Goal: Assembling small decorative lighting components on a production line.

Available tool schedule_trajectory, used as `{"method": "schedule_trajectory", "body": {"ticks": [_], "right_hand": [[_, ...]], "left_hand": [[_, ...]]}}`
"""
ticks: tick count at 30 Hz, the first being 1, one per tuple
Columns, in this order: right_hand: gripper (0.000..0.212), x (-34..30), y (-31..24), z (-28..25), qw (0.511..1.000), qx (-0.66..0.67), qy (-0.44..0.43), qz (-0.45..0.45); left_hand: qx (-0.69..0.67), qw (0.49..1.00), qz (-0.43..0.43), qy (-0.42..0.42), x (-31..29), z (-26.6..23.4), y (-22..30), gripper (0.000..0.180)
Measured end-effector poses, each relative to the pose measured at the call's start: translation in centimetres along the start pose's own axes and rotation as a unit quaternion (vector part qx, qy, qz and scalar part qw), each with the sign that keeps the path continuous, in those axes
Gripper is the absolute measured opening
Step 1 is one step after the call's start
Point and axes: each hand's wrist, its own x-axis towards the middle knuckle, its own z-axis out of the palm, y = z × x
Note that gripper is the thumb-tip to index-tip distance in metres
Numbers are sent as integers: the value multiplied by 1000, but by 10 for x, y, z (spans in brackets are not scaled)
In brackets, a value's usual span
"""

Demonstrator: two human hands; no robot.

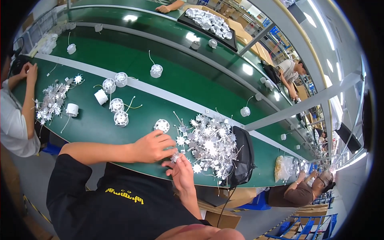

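At the table's front edge my right hand [183, 172] pinches a small silvery star-shaped part [175, 157] between thumb and fingers. My left hand [155, 147] is closed just above it, its bent fingertips close against the part; what they grip is hidden. A white round spoked housing [161, 126] stands on the table beyond my left hand. To the right of my hands lies a large heap of silvery star-shaped parts [212, 146] with thin wires. More white cylindrical housings [117, 105], some with wires, are grouped farther left.
A black mesh-covered device [242, 158] stands right of the heap, its cable hanging down. Beyond a pale rail runs a green conveyor [180, 82] carrying scattered housings. Another star-part pile [54, 100] lies near a co-worker's arms [30, 88] at left. A plastic bag [283, 169] sits farther right.
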Motion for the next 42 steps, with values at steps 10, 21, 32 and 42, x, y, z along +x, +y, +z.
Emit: {"method": "schedule_trajectory", "body": {"ticks": [10,21,32,42], "right_hand": [[15,-1,11,-24,959,-31,105,-260],[17,77,23,29,914,-229,45,-331],[15,99,6,43,732,-552,23,-400],[15,103,22,44,810,-511,80,-278]], "left_hand": [[-77,979,-157,-108,-24,14,-27,22],[-216,962,-152,-67,-20,-15,-19,24],[-202,962,-152,-104,-55,-6,-14,15],[-325,847,-405,-111,-64,-12,7,14]]}}
